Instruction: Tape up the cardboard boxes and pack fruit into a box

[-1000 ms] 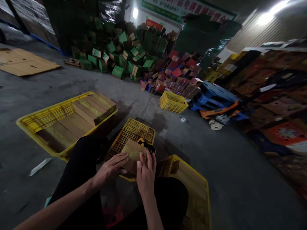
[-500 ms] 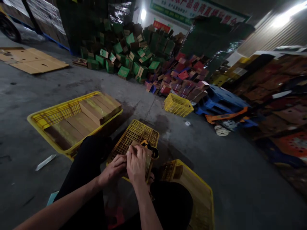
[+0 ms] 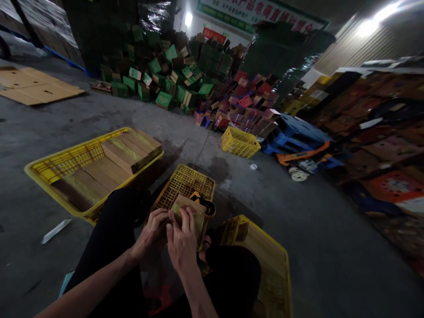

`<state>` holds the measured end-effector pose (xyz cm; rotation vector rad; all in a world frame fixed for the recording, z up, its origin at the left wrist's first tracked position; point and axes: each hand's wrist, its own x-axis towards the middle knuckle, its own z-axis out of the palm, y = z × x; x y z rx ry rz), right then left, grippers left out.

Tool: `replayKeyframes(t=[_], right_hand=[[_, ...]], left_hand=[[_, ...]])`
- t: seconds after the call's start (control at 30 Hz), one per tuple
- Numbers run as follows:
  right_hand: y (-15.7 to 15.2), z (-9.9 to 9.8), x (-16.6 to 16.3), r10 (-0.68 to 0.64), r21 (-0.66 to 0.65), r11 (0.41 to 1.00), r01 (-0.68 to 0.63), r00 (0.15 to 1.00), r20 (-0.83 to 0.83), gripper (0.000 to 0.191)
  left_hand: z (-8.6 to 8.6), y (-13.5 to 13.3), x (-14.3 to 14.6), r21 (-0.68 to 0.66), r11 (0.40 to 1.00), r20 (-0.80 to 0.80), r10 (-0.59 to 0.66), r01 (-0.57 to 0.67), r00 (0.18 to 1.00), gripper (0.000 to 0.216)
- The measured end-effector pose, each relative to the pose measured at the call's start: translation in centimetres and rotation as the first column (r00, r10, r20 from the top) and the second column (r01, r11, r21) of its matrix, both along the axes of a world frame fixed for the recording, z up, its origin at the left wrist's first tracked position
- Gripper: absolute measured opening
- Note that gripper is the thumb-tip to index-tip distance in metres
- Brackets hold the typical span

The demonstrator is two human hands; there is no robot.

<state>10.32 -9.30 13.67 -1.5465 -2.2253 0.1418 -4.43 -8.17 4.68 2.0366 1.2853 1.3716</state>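
Note:
A small cardboard box point(image 3: 198, 213) with a shiny strip of tape over its top rests on a yellow plastic crate point(image 3: 204, 180) between my knees. My left hand point(image 3: 149, 233) curls its fingers round the box's near left edge; its fingertips are partly hidden. On the box's top lies my right hand point(image 3: 183, 243), fingers apart and slightly bent, thumb spread toward the left hand. Just behind the box, a tape dispenser point(image 3: 208, 206) with yellow and dark parts stands on the crate, partly covered by the box.
At left, a yellow basket point(image 3: 59, 155) holds several closed cardboard boxes point(image 3: 129, 148). Another yellow basket point(image 3: 287, 269) with cardboard stands by my right knee. Farther off are a yellow crate point(image 3: 240, 142), a blue pallet point(image 3: 298, 130) on a pallet jack, and heaps of green cartons point(image 3: 164, 100) and red cartons point(image 3: 245, 101).
My hands have shifted down and left toward the near edge of the box, uncovering more of its top. The right hand's fingers have spread. The whole view has turned slightly.

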Motion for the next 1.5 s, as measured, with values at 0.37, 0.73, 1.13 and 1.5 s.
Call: replayKeyframes(t=[0.37,0.73,1.13,1.5], right_hand=[[-3.1,-0.2,2.6,-0.24,0.087,0.968,0.235,0.969,0.056,0.039],[-4.9,-1.8,7.4,-0.288,0.02,0.957,0.291,0.953,-0.093,0.042],[-4.0,-8.3,5.7,-0.425,-0.394,0.905,0.16,0.362,-0.83,0.057],[-4.0,-3.1,3.2,-0.163,-0.089,0.986,0.137,0.786,-0.596,0.063]], left_hand=[[1.1,0.4,-1.4,0.061,0.983,-0.254,-0.154,0.175,0.955,0.058],[1.6,0.4,-1.1,0.115,0.981,-0.332,-0.109,0.155,0.937,0.057],[2.7,-0.2,2.1,-0.378,0.926,0.111,0.039,0.006,0.993,0.041],[0.9,-1.0,2.7,-0.523,0.848,0.516,0.24,0.081,0.822,0.058]])
